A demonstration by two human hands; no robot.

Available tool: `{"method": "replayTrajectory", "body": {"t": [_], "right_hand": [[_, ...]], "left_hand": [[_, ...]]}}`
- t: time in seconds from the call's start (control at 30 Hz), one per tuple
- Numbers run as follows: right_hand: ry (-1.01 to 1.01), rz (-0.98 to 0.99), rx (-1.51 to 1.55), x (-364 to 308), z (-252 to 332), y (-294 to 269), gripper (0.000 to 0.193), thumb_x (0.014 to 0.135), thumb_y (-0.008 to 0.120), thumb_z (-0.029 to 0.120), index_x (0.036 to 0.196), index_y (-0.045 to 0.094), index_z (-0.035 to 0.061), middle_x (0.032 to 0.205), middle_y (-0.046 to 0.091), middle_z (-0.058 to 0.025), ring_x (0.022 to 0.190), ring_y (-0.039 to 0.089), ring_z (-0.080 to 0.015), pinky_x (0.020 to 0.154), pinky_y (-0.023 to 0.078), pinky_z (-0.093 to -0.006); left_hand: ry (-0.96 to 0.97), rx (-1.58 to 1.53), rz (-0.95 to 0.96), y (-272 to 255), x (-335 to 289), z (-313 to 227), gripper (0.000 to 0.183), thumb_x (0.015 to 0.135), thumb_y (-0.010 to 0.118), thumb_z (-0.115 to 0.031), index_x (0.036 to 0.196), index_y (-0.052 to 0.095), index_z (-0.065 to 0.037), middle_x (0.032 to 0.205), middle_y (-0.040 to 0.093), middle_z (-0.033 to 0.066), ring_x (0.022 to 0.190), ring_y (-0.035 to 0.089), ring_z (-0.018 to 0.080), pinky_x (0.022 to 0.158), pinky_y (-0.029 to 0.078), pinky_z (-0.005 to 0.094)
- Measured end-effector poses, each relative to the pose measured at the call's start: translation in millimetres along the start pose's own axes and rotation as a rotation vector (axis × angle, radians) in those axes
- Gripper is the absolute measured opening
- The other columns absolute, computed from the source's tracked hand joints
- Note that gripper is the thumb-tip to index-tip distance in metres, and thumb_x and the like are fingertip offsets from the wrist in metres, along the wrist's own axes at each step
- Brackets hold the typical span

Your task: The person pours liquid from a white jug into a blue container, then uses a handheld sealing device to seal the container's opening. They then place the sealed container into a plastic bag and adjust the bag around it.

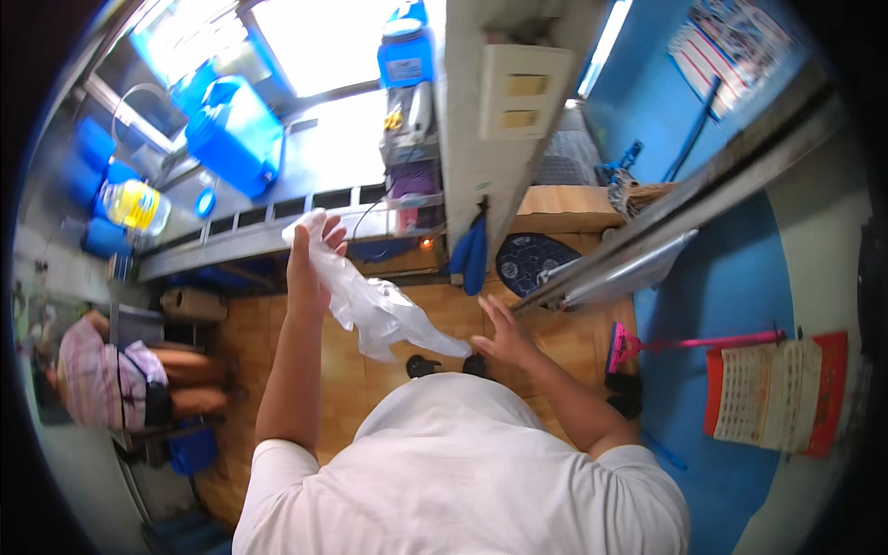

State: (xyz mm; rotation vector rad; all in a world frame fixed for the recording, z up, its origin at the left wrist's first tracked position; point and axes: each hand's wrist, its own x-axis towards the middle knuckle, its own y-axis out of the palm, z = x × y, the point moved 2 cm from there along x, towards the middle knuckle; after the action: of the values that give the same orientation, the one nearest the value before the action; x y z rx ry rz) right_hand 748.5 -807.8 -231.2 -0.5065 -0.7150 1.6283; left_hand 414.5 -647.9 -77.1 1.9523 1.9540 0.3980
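A thin, whitish plastic bag (375,310) stretches slantwise in front of my body, crumpled and partly see-through. My left hand (313,259) is raised and closed on its upper end, with some of the plastic bunched over the fingers. The loose lower end trails across toward my right hand (504,335), which is open with fingers spread. Its thumb side is right by the tip of the bag; whether they touch I cannot tell.
Ahead stands a metal counter (338,153) with a blue jerrycan (236,134) and a bottle of yellow liquid (136,207). A blue cloth (470,254) hangs from the pillar (472,139). A seated person (116,375) is at left. A pink-handled squeegee (694,340) is at right.
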Motion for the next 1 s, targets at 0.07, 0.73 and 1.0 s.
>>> {"method": "replayTrajectory", "body": {"t": [0.07,0.73,1.0], "right_hand": [[-0.040,0.044,0.071,35,32,19,0.092,0.078,0.075,0.037,0.152,0.026,0.0121,0.155,0.025,-0.0208,0.142,0.030,-0.0378,0.113,0.032,-0.0442],[0.413,1.249,1.772,180,366,268,0.086,0.089,0.036,0.077,0.147,0.040,0.0132,0.147,0.044,-0.0140,0.135,0.042,-0.0270,0.114,0.028,-0.0497],[0.204,0.985,1.225,249,442,257,0.050,0.082,0.076,0.010,0.128,0.056,0.0062,0.112,0.066,-0.0048,0.100,0.063,-0.0142,0.092,0.051,-0.0320]], "left_hand": [[-0.039,-0.145,-0.034,-4,-3,-25,0.072,0.090,0.050,-0.067,0.129,0.052,-0.007,0.127,0.058,0.0174,0.110,0.057,0.0293,0.088,0.050,0.0415],[0.369,-0.367,0.015,-305,-51,-283,0.088,0.086,0.047,-0.074,0.138,0.045,-0.003,0.141,0.045,0.0252,0.127,0.047,0.0406,0.109,0.034,0.0566],[0.334,0.037,-0.021,-402,-43,-307,0.074,0.092,0.049,-0.063,0.133,0.050,0.000,0.126,0.060,0.0199,0.112,0.060,0.0277,0.097,0.048,0.0381]]}}
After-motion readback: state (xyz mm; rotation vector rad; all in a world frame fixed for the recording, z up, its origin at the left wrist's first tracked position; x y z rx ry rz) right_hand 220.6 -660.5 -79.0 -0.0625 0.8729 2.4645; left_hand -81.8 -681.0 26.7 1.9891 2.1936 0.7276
